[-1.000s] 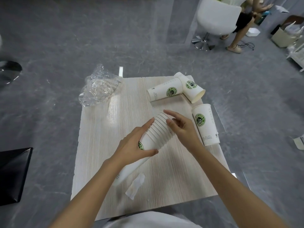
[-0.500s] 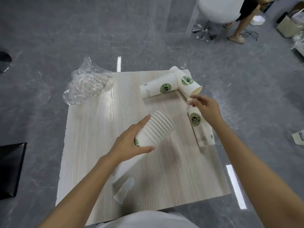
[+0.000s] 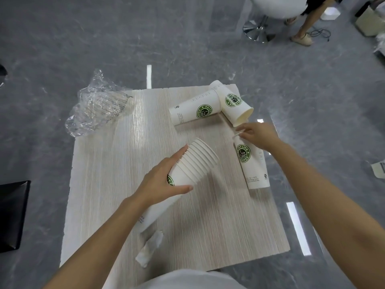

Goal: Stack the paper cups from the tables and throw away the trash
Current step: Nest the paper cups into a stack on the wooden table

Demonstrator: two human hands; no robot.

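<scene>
The left hand [image 3: 164,180] wraps its fingers and thumb round the stack of cups [image 3: 200,161], holding it tilted above the tabletop [image 3: 125,205] with the open mouth facing up and right, probably so the next cup can be slid straight in. The right hand [image 3: 258,135] has reached to the right edge, where its fingertips pinch the rim of the single cup [image 3: 253,165] lying on its side; gripping it by the mouth end looks like the easy way to lift it. Two more cups lie touching at the far side, the left cup [image 3: 195,110] and the right cup [image 3: 235,104], waiting their turn. For trash, a crumpled plastic wrapper [image 3: 98,107] hangs over the far left corner and a scrap of tissue [image 3: 150,249] sits near the front edge. A second ago the right hand was at the mouth of the stack beside the left; half a second ago it hovered over the single cup, and now it is closed on the rim, while the stack has barely moved.
</scene>
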